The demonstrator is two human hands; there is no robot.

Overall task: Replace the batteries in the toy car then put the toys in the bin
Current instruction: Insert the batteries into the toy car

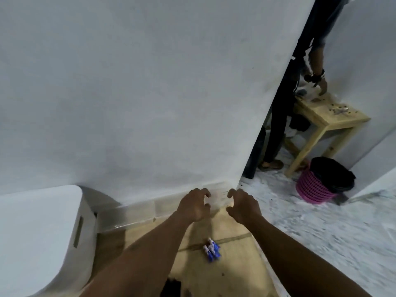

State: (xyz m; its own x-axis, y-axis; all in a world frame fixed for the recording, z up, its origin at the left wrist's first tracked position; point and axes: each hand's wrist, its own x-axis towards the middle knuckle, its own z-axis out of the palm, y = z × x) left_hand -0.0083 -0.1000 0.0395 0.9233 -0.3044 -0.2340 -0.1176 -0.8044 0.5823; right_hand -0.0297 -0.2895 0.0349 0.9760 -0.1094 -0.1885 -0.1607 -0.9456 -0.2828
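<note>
A clear plastic bin (132, 213) lies blurred along the wall at the far edge of the wooden table (235, 264). My left hand (194, 205) and my right hand (244, 205) reach forward side by side at its right end. The fingers and thumbs of both curl in a C shape round the clear plastic. A small bundle of blue and white batteries (211, 250) lies on the table between my forearms. A dark thing (173, 286) shows at the table's near edge, too cut off to identify. No toy car is in view.
A large white rounded box (42, 232) stands at the left. A white wall rises right behind the table. On the floor to the right stands a pink basket (317, 187) with a black liner. Beyond it another person leans on a small wooden side table (327, 116).
</note>
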